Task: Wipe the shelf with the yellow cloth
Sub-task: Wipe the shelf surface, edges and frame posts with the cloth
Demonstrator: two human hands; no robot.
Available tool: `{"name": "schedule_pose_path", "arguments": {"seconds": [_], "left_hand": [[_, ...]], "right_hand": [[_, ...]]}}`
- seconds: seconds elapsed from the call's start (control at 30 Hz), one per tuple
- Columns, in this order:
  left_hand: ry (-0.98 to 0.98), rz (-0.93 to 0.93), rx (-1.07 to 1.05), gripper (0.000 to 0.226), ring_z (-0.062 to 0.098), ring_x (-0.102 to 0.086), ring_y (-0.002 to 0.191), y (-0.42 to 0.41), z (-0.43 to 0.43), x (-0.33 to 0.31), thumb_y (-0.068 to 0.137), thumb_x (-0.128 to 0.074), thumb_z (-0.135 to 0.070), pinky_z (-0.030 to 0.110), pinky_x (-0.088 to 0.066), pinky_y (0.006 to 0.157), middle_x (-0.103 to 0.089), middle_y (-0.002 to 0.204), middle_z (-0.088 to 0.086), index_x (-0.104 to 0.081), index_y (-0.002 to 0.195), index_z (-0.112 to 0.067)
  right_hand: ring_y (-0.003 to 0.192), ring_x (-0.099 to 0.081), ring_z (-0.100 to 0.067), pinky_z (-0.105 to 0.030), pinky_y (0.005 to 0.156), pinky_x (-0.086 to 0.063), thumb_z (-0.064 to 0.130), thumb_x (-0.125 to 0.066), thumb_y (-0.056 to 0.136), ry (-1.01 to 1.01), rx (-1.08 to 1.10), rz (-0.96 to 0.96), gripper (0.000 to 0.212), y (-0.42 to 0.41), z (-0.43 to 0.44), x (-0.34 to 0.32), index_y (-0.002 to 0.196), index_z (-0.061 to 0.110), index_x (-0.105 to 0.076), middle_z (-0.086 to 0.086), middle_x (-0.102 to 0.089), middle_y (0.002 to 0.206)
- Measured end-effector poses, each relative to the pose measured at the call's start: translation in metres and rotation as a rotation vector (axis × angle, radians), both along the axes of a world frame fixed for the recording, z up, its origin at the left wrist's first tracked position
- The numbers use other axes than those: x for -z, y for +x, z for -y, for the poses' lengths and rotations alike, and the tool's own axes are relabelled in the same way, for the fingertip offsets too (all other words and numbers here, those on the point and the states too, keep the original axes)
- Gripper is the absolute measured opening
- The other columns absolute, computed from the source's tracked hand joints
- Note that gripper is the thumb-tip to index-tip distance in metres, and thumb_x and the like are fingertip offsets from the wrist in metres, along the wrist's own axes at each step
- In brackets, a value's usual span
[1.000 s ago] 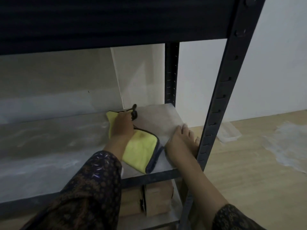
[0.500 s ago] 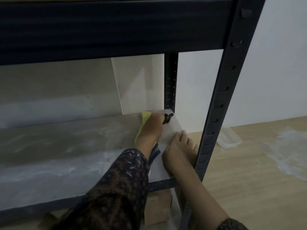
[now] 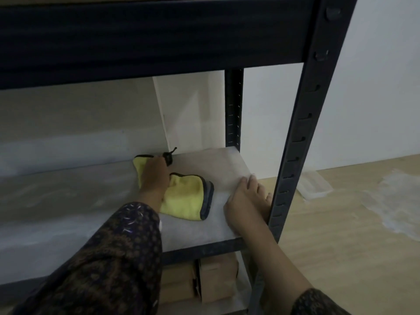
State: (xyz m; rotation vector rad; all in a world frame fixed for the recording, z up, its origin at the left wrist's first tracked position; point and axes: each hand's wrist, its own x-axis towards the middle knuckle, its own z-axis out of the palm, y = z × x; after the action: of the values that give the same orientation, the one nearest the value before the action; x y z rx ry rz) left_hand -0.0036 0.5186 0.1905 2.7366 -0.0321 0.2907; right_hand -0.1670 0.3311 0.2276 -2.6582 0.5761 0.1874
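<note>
Yellow cloth (image 3: 184,197), one, is gripped by left hand (image 3: 154,178); right hand (image 3: 246,206) lies flat on shelf (image 3: 68,201).

Boxes (image 3: 204,283) stood stacked directly below the right hand (image 3: 247,205). To that hand's right, a clear plastic container (image 3: 314,185) lay on the wooden floor (image 3: 329,246). A crumpled translucent sheet (image 3: 402,201) lay farther right, near a white wall (image 3: 375,87).

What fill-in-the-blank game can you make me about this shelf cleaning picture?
1. The cloth is mostly ____.
2. The left hand grips the ____.
3. The right hand rests flat on the shelf, holding ____.
Missing words: yellow; cloth; nothing.
</note>
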Motion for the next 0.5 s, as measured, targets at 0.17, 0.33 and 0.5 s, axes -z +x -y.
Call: {"name": "schedule_pose_path", "arguments": {"seconds": [0.17, 0.33, 0.5], "left_hand": [[-0.061, 0.001, 0.024, 0.019, 0.038, -0.062, 0.094, -0.032, -0.026, -0.036, 0.091, -0.045, 0.000, 0.033, -0.040, 0.067, -0.065, 0.086, 0.023, -0.063, 0.088, 0.005], [0.099, -0.195, 0.317, 0.046, 0.033, -0.042, 0.123, -0.094, 0.035, -0.031, 0.094, -0.041, -0.039, 0.036, -0.037, 0.098, -0.043, 0.140, 0.017, -0.048, 0.131, -0.012], [0.075, -0.297, 0.422, 0.090, 0.029, -0.017, 0.143, -0.105, 0.025, -0.014, 0.077, -0.053, -0.055, 0.045, -0.024, 0.115, -0.017, 0.157, 0.004, -0.011, 0.151, -0.027]], "right_hand": [[0.148, -0.007, -0.030, -0.047, 0.117, -0.016, 0.022, -0.049, 0.093, -0.027, 0.037, 0.046, 0.077, 0.001, -0.003, 0.007, 0.153, 0.011, -0.002, -0.006, 0.005, 0.162], [0.147, -0.010, -0.030, -0.046, 0.118, -0.014, 0.019, -0.040, 0.095, -0.069, 0.059, 0.101, 0.067, 0.003, -0.005, 0.013, 0.153, 0.012, -0.009, -0.006, -0.001, 0.162], [0.142, -0.021, -0.032, -0.043, 0.114, -0.022, 0.020, -0.039, 0.093, -0.106, 0.060, 0.166, 0.059, 0.001, -0.005, 0.019, 0.149, 0.011, -0.020, -0.008, -0.012, 0.159]]}}
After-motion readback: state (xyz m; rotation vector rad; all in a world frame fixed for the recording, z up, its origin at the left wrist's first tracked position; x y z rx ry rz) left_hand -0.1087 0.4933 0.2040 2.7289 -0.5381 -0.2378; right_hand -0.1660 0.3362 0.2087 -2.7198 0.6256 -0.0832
